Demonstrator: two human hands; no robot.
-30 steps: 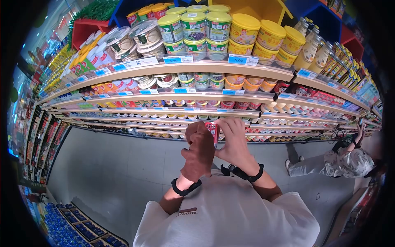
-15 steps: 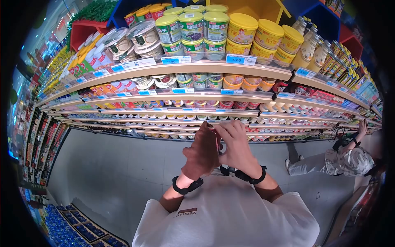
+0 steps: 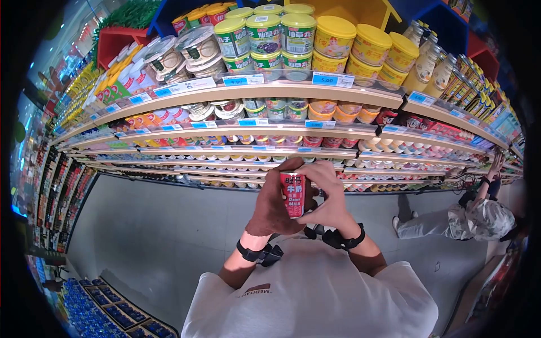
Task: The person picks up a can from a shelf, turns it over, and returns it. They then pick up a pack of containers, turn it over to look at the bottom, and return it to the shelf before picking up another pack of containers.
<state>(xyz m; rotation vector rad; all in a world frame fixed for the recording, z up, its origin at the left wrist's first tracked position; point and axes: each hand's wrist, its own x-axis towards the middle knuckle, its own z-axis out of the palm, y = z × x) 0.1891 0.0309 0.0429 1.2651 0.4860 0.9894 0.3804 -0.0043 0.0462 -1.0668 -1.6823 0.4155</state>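
Note:
A small red milk can, marked "Drink Milk", is held up in front of my chest with its label facing the camera. My left hand wraps it from the left and behind, and dark fingertips show past its right side. From the right, my right hand grips the can, fingers at its top end and thumb near its bottom end. Each wrist wears a black strap. The back of the can is hidden by my left hand.
Ahead runs a long tiered shelf with price tags, green-and-white cans and yellow-lidded tubs. At the right, another person reaches toward the shelves. Blue packages fill a display at the lower left. Grey floor lies between.
My hands have turned the can so its red front label now shows; before, it was mostly hidden. My left hand has rotated with it. The other person's arms have shifted slightly.

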